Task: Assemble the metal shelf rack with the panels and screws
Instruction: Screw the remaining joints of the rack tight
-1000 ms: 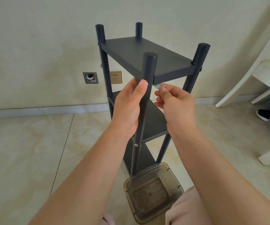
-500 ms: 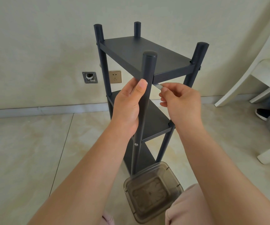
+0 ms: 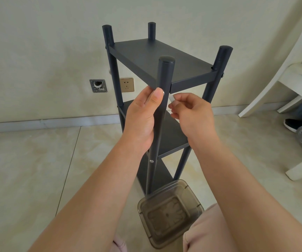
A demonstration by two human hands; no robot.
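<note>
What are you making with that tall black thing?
A person is putting together a dark metal shelf rack that stands upright on the floor with three shelves in place. The left hand grips the nearest post just under the top shelf, its thumb next to a small silver screw head. The right hand pinches a small pale tool beside that same post. A see-through plastic box sits on the floor near the rack's foot.
</note>
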